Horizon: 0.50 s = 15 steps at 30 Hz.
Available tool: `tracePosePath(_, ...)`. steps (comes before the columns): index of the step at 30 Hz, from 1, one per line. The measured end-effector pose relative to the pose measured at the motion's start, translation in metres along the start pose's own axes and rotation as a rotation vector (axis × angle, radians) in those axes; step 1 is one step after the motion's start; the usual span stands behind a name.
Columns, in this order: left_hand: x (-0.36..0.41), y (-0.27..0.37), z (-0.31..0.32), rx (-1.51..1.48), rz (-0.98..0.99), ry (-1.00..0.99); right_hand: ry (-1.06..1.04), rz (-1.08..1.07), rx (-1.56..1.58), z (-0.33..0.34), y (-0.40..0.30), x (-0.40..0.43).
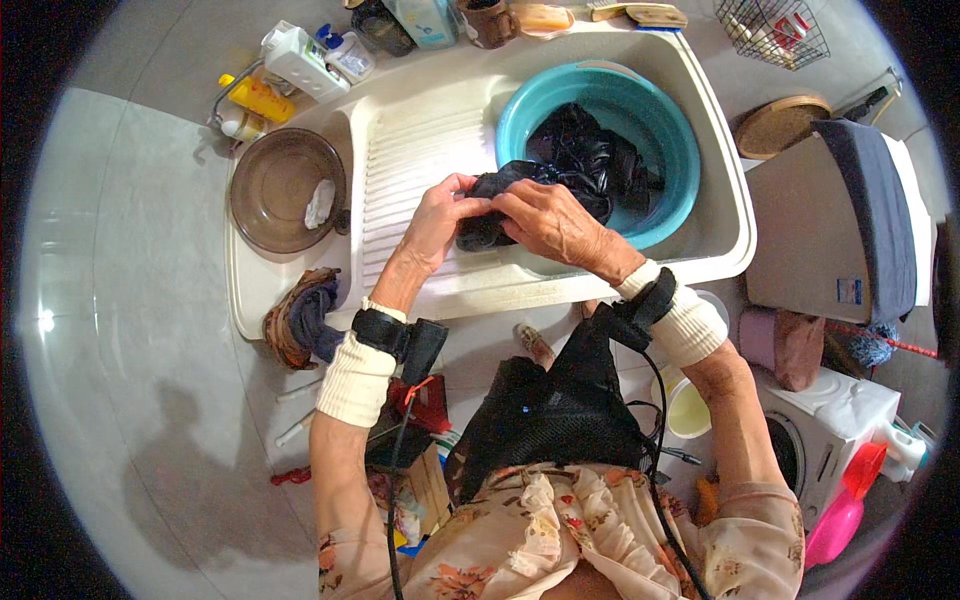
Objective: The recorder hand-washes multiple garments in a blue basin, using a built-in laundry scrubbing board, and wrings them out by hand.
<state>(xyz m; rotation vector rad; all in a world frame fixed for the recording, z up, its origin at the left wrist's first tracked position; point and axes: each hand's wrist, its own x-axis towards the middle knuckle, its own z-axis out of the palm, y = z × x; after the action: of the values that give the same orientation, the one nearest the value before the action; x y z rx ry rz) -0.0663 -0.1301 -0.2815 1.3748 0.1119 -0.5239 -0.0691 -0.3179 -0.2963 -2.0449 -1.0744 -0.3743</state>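
Observation:
Between my two hands is a bunched wet black cloth [484,231], held over the left rim of a teal plastic basin [682,142]. My left hand [442,217] pinches its upper left edge with thumb and fingers. Close beside it, nearly touching, my right hand [551,225] grips the same cloth with curled fingers. More dark, shiny fabric [577,142] lies in the basin, with some water around it. The basin stands in the right part of a cream laundry sink, and a ribbed washboard [420,142] slopes to its left. How far the held cloth joins the fabric in the basin cannot be told.
A brown translucent bowl [281,172] and bunched cloths [307,322] sit at the sink's left end. Bottles [307,67], a brown mug [489,22] and brushes [652,15] line the far edge. A washing machine [817,427] stands at right; a cable hangs from each wrist strap.

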Motion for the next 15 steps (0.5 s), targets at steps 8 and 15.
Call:
tracePosePath(8,-0.011,0.006,0.010,0.262,0.160,-0.094,-0.141,0.168,0.202,-0.020,0.006,0.012)
tracePosePath(15,-0.009,0.003,0.017,0.379,0.299,-0.080,-0.331,0.412,0.349,-0.033,0.017,0.023)
